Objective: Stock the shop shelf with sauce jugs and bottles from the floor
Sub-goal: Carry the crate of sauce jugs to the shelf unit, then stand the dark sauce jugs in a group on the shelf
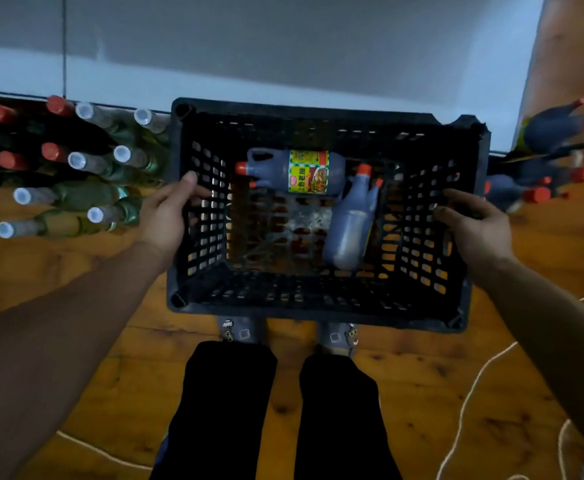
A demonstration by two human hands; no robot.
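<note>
Inside crate (318,299): jugs (304,171), between hands (166,216).

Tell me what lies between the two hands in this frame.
The head view shows a black crate held at its sides by the left hand and right hand, with two sauce jugs lying inside.

Wooden floor (422,393) carried everything here. On it, dead centre, sat a black crate (318,299), its far side up against the pale shelf base (283,88). Left of the crate stood a cluster of bottles (76,168), red caps and white caps packed close together. Right of it stood dark jugs (547,157) with red caps. A white cord (470,386) trailed over the boards at the right, and two shoes (245,332) were planted just behind the crate.
</note>
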